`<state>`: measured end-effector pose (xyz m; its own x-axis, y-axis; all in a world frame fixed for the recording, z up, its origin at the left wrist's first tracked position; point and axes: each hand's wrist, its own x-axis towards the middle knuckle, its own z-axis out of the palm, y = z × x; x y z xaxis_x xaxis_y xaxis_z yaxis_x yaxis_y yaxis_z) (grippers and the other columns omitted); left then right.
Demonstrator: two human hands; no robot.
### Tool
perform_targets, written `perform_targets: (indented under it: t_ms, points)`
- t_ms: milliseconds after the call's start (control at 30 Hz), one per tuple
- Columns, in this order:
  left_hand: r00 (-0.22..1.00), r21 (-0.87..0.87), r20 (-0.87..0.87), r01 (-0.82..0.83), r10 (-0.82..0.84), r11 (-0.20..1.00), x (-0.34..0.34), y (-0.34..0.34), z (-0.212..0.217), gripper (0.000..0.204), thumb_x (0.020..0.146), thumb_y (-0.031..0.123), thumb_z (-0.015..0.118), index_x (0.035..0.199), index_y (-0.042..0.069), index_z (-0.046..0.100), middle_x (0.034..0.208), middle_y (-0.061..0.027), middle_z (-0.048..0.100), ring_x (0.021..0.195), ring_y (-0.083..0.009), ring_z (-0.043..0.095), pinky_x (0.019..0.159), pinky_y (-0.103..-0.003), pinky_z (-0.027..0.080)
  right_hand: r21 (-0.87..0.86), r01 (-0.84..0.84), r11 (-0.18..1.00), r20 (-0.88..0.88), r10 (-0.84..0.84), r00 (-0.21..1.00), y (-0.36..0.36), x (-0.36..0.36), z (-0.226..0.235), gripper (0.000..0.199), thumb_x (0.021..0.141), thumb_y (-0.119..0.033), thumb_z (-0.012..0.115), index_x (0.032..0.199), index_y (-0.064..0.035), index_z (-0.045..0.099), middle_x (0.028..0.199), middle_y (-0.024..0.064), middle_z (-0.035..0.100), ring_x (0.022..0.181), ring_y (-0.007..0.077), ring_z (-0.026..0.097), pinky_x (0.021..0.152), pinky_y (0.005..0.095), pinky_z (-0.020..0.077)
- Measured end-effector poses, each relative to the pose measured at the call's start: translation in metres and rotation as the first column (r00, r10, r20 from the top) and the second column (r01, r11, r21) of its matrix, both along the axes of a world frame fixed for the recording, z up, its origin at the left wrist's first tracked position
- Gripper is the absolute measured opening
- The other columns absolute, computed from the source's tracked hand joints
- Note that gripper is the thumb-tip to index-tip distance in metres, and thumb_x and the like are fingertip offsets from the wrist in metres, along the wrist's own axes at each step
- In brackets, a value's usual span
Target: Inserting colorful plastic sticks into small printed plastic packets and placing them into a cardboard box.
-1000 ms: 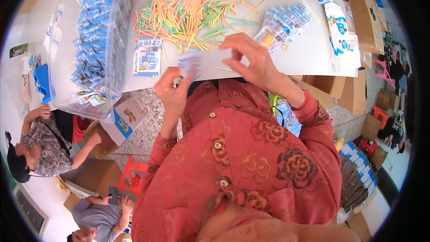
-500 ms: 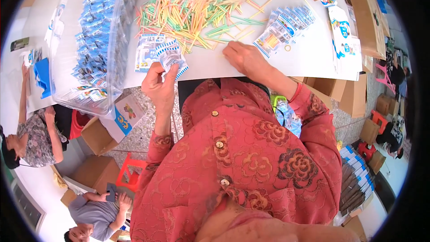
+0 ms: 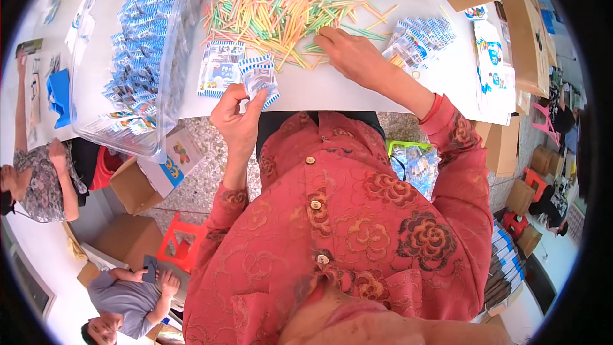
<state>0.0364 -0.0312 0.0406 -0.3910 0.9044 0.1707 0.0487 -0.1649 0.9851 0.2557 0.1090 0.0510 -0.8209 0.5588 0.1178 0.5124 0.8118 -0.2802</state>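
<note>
Head view: our left hand (image 3: 236,117) pinches blue-striped packet (image 3: 258,78) at near end; likely light, soft, slippery, best held by sealed edge. Our right hand (image 3: 352,59), fingers bent, meets coloured sticks (image 3: 284,20) beyond; grasp unclear. Sticks probably light, brittle; grip mid-length.

White table (image 3: 303,92), colourful sticks (image 3: 274,22), clear bin (image 3: 171,99)

On my feed, the left hand (image 3: 239,114) pinches, thumb (image 3: 257,101) toward curled fingers (image 3: 232,97); I have the right hand (image 3: 351,59) extended farther forward (its forearm (image 3: 412,97) slanting inward), knuckles up, fingers bent.
</note>
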Motion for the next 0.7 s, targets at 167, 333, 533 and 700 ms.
perform_targets:
  t_ms: [167, 333, 533, 700]
  points:
    - [1.0, -0.017, -0.001, 0.0, 0.0, 1.0, 0.002, -0.003, 0.002, 0.012, 0.076, -0.006, 0.071, 0.08, -0.003, 0.06, 0.078, -0.0033, 0.06, 0.072, -0.0084, 0.051, 0.068, -0.022, 0.041, -0.017, -0.15, 0.988, 0.268, 0.149, 0.952, 0.007, -0.013, 0.008, 0.028, 0.072, 0.003, 0.058, 0.099, 0.0053, 0.053, 0.098, 0.0165, 0.055, 0.091, 0.0305, 0.06, 0.07, 0.0355, 0.0537]
    - [1.0, -0.025, -0.015, 0.011, -0.011, 1.0, 0.001, -0.005, -0.001, 0.012, 0.076, -0.005, 0.072, 0.08, -0.003, 0.061, 0.078, -0.0032, 0.06, 0.072, -0.0082, 0.051, 0.067, -0.022, 0.041, 0.051, -0.182, 0.982, 0.279, 0.161, 0.947, 0.002, -0.02, 0.006, 0.021, 0.069, 0.003, 0.06, 0.089, 0.005, 0.056, 0.09, 0.017, 0.057, 0.086, 0.029, 0.062, 0.068, 0.0346, 0.0542]
    - [1.0, -0.021, -0.005, 0.011, -0.011, 1.0, 0.004, 0.0, -0.001, 0.012, 0.076, -0.004, 0.072, 0.08, -0.003, 0.061, 0.077, -0.0025, 0.059, 0.071, -0.0071, 0.05, 0.065, -0.021, 0.041, 0.168, -0.176, 0.97, 0.264, 0.128, 0.956, -0.005, -0.027, -0.001, 0.017, 0.071, -0.004, 0.06, 0.086, 0.0014, 0.054, 0.082, 0.0135, 0.057, 0.079, 0.0246, 0.062, 0.06, 0.0312, 0.0545]
    - [0.997, -0.049, -0.072, 0.004, -0.007, 0.999, 0.006, -0.002, 0.001, 0.01, 0.076, -0.004, 0.071, 0.079, -0.002, 0.061, 0.075, -0.0014, 0.059, 0.068, -0.0064, 0.05, 0.063, -0.021, 0.04, 0.281, -0.106, 0.954, 0.147, 0.066, 0.987, -0.006, -0.027, -0.017, 0.014, 0.071, -0.007, 0.058, 0.083, -0.0006, 0.053, 0.076, 0.0103, 0.056, 0.072, 0.0222, 0.061, 0.054, 0.0296, 0.0525]
